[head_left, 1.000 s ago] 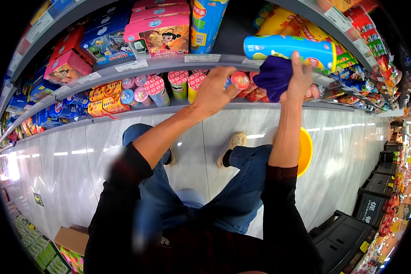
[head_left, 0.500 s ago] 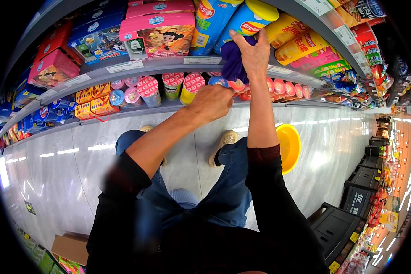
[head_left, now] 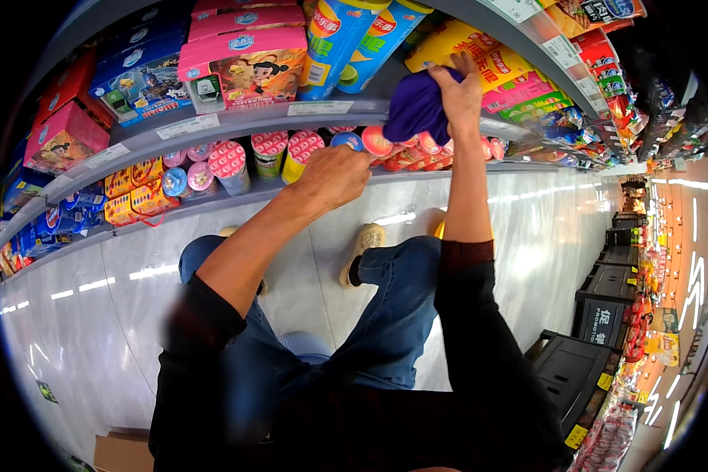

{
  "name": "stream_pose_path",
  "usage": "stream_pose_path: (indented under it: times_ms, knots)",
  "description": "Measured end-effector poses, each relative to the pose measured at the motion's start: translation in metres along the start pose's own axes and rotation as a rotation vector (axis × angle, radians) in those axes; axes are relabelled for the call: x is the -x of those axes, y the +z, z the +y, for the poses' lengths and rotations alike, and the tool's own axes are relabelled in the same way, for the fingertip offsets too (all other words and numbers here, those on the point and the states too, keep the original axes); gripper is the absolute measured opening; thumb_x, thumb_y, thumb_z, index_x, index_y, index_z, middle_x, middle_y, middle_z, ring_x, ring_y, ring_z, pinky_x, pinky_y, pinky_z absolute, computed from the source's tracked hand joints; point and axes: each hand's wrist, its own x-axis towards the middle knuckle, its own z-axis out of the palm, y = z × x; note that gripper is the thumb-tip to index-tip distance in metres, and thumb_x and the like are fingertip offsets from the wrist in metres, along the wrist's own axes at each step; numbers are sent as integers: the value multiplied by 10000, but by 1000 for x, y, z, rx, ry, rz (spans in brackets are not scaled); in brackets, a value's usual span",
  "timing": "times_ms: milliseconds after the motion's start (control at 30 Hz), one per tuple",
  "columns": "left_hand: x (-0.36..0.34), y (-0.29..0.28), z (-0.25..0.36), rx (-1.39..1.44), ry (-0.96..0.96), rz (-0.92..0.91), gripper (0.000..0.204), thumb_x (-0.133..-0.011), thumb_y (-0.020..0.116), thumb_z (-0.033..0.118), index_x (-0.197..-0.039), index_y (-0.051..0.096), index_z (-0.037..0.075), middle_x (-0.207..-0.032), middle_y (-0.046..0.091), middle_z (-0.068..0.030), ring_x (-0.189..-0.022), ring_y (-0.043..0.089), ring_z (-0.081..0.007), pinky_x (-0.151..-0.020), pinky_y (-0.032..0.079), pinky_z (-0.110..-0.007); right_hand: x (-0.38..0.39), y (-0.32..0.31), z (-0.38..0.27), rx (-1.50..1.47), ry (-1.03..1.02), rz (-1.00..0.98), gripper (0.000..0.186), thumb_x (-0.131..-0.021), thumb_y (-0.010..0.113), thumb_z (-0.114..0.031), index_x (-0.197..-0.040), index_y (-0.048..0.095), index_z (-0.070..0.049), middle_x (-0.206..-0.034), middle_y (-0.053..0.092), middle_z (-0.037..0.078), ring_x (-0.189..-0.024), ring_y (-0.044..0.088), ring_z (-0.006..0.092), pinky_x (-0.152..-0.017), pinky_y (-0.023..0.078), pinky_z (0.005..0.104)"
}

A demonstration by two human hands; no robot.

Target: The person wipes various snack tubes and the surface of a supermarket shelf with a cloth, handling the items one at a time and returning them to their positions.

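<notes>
My right hand (head_left: pixel 462 93) grips a bunched purple cloth (head_left: pixel 418 108) at the upper shelf's front edge, beside yellow snack canisters (head_left: pixel 495 67). Left of the cloth stand blue chip canisters (head_left: pixel 338 43) with yellow lids, leaning slightly. My left hand (head_left: pixel 332 177) is curled closed at the lower shelf, next to a round blue lid (head_left: pixel 348 141) and several pink-lidded cups (head_left: pixel 377 141). What its fingers hold, if anything, is hidden behind the knuckles.
Pink boxes (head_left: pixel 244 67) and blue boxes (head_left: pixel 143 82) fill the upper shelf's left side. Lower down are patterned tubs (head_left: pixel 230 167) and orange packs (head_left: pixel 138 200). A yellow basin (head_left: pixel 440 229) is mostly hidden by my right arm. Black crates (head_left: pixel 574 377) line the right.
My right hand has left the blue canister and moved right and slightly down with the purple cloth. My left hand stays near the blue lid. The view has shifted, with shelf goods appearing farther left.
</notes>
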Motion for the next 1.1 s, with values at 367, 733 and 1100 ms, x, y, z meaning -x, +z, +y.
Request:
stream_pose_path:
  times_ms: [367, 733, 1100]
  knots:
    - [0, 3, -7, -15, 80, -18, 187, -846, 588, 161, -837, 630, -21, -767, 634, -243, -739, 635, -401, -647, 503, -494, -86, 9, 42, 239, 36, 82, 404, -753, 757, -169, -1065, 638, 59, -1037, 670, 121, -898, 613, 196, -809, 473, 308]
    - [7, -3, -14, -27, 71, -2, 155, -817, 611, 131, -829, 623, -24, -743, 625, -232, -727, 632, -397, -645, 501, -495, -104, 30, 56, 259, 177, -76, 513, -754, 772, -196, -1159, 594, 64, -1164, 638, 145, -1046, 596, 223, -902, 437, 323]
    - [5, -1, -13, -39, 69, 11, 174, -814, 620, 150, -859, 632, -18, -753, 638, -225, -729, 638, -387, -655, 500, -498, -115, 29, 65, 669, 255, -67, 752, -741, 753, -451, -1219, 540, 90, -1221, 604, 189, -1100, 583, 281, -920, 439, 327]
